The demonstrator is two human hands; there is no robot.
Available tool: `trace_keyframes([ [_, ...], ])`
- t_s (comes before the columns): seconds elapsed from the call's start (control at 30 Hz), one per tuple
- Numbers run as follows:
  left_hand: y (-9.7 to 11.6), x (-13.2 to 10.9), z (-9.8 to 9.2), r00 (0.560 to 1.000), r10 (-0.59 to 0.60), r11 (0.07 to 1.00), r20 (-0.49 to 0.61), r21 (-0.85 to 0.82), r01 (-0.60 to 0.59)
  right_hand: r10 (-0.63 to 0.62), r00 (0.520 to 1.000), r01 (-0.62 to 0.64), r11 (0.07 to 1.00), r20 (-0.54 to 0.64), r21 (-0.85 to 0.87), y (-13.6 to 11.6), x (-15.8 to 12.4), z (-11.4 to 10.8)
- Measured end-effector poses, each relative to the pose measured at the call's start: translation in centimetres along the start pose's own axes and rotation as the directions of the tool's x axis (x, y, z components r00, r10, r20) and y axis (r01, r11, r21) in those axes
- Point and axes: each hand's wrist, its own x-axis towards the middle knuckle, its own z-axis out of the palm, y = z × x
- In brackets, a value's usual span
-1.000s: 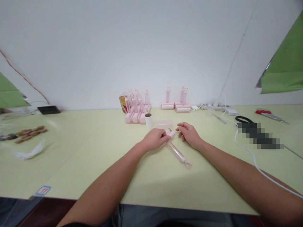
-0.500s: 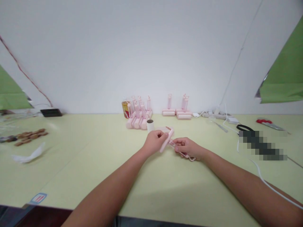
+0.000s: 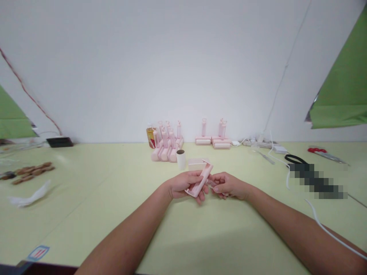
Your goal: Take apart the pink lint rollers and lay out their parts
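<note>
My left hand (image 3: 183, 184) grips the pink head frame of a lint roller (image 3: 201, 180), held tilted above the pale yellow table (image 3: 114, 198). My right hand (image 3: 229, 186) is closed around the roller's clear pink handle, mostly hidden in the fingers. Both hands meet at the middle of the table. Just behind them stand a white paper roll with a brown core (image 3: 181, 159) and a pink cover (image 3: 197, 164).
Several pink lint rollers (image 3: 168, 147) and a small bottle (image 3: 150, 136) stand near the wall, with more rollers (image 3: 213, 139) to their right. Black scissors (image 3: 295, 159), red scissors (image 3: 323, 154), a white cable (image 3: 318, 221) lie right. Brown pieces (image 3: 31, 171) and white paper (image 3: 28, 196) lie left.
The roller lay on the table under my left hand; both hands have lifted it, the right hand closing on its handle and the head turned up and toward me.
</note>
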Motion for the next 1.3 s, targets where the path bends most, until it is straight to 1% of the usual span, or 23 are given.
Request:
trace_keyframes([
  [0.1, -0.3, 0.2, -0.5, 0.999, 0.028, 0.999, 0.020, -0.017, -0.028, 0.008, 1.000, -0.008, 1.000, 0.009, 0.011, 0.0, 0.0, -0.1],
  [0.3, -0.5, 0.2, -0.7, 0.999, 0.052, 0.998, 0.012, -0.022, -0.052, 0.004, 1.000, -0.005, 1.000, 0.019, 0.021, -0.1, 0.1, -0.1],
  [0.43, -0.3, 0.1, -0.6, 0.999, 0.049, 0.999, -0.001, 0.001, -0.049, 0.010, 1.000, -0.010, 1.000, -0.018, -0.005, -0.1, 0.1, 0.0],
  [0.57, -0.3, 0.1, -0.7, 0.998, 0.057, 0.998, -0.013, 0.006, -0.057, -0.010, 0.999, 0.007, 0.998, -0.046, -0.069, 0.1, 0.1, 0.2],
  [0.67, -0.3, 0.1, -0.6, 0.998, 0.068, 0.998, -0.014, 0.012, -0.068, -0.067, 0.994, 0.051, 0.982, -0.085, -0.183, 0.1, 0.0, 0.7],
  [0.73, -0.2, 0.1, -0.4, 0.997, 0.078, 0.997, -0.015, 0.028, -0.078, -0.122, 0.987, 0.081, 0.941, -0.107, -0.329, 0.0, -0.1, 1.2],
  [0.83, -0.2, 0.0, 0.0, 0.996, 0.091, 0.994, -0.013, 0.066, -0.090, -0.219, 0.967, 0.105, 0.810, -0.132, -0.577, -0.2, -0.4, 1.8],
  [0.9, -0.2, 0.0, 0.2, 0.996, 0.090, 0.992, -0.010, 0.088, -0.089, -0.262, 0.954, 0.099, 0.735, -0.147, -0.670, -0.3, -0.4, 2.1],
  [1.07, -0.5, 0.1, 0.4, 0.993, 0.113, 0.990, 0.026, 0.082, -0.115, -0.311, 0.944, 0.127, 0.655, -0.112, -0.745, -0.5, -0.2, 1.8],
  [1.2, -0.3, 0.0, 0.7, 0.990, 0.120, 0.991, 0.078, 0.054, -0.125, -0.375, 0.921, 0.155, 0.598, -0.103, -0.787, -0.6, 0.0, 1.7],
  [1.3, -0.1, -0.1, 0.9, 0.988, 0.121, 0.991, 0.097, 0.049, -0.126, -0.414, 0.905, 0.173, 0.563, -0.095, -0.808, -0.7, 0.0, 1.7],
])
